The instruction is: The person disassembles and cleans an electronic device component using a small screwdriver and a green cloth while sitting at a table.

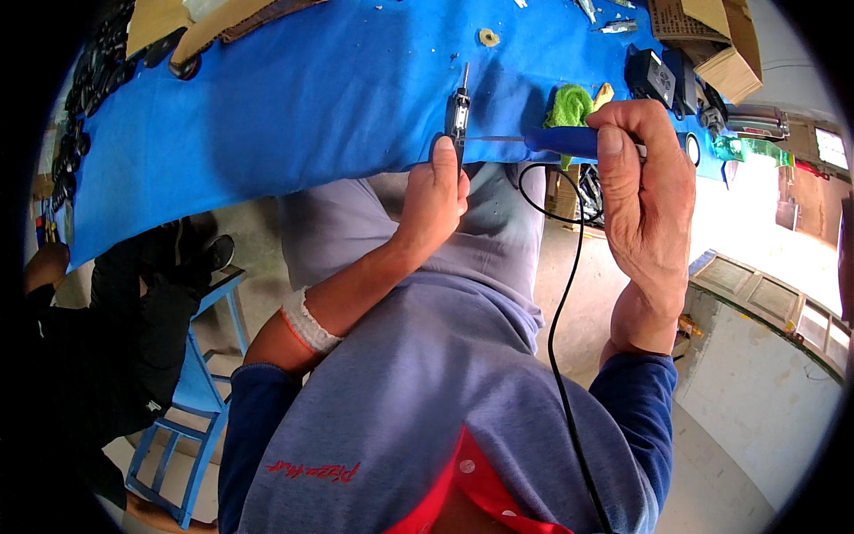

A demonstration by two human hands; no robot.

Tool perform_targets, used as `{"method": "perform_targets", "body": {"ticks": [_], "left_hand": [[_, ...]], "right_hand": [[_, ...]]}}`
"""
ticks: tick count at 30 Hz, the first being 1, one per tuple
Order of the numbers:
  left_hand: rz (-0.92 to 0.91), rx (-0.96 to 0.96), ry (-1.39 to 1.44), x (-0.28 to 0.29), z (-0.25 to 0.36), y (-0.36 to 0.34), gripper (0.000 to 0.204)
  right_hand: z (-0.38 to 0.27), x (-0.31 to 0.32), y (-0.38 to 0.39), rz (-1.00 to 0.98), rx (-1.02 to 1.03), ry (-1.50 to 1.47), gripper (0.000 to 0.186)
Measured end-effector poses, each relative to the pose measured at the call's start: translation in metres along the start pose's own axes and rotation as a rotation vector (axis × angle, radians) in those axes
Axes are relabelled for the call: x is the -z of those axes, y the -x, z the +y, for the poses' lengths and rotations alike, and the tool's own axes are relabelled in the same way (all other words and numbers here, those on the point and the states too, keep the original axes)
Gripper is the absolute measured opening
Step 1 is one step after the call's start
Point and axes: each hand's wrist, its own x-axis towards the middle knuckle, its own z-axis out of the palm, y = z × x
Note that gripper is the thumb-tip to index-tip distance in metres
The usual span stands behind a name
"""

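My left hand [430,203] is closed on a small black and silver device [462,113] held upright at the table edge, its thin metal rod pointing away from me. My right hand [648,209] grips a blue-handled screwdriver [563,139], whose thin shaft runs horizontally to the device's side; whether the tip touches it is too small to tell. A green cloth [567,105] lies just beyond the screwdriver. A black cable [560,307] loops below that cloth and hangs down over my front.
Blue-covered table [267,107]; cardboard boxes [721,53], black units [651,77] and small metal parts [616,27] at back right, a washer-like piece [488,37], dark parts [84,80] along the left. A co-worker in black [107,356] is beside a blue chair [191,392] at my left.
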Motion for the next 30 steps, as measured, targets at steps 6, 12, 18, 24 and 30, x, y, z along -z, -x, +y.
{"method": "perform_targets", "body": {"ticks": [6,12,18,24,30], "left_hand": [[-0.007,-0.028,-0.039,0.002,-0.002,-0.002,0.066],[-0.013,-0.013,0.000,-0.002,0.003,0.001,0.066],[-0.008,-0.016,-0.022,0.000,0.001,0.001,0.066],[0.002,-0.026,-0.039,0.000,0.001,0.000,0.067],[0.001,-0.004,-0.049,0.000,0.001,0.000,0.067]], "right_hand": [[-0.003,-0.001,-0.001,0.004,0.031,-0.036,0.018],[0.001,-0.005,-0.001,0.038,0.023,0.017,0.016],[0.004,-0.001,-0.003,-0.005,0.022,-0.045,0.012],[0.004,0.000,-0.004,-0.023,0.065,-0.031,0.014],[0.003,-0.002,-0.003,0.012,0.084,0.029,0.020]]}}
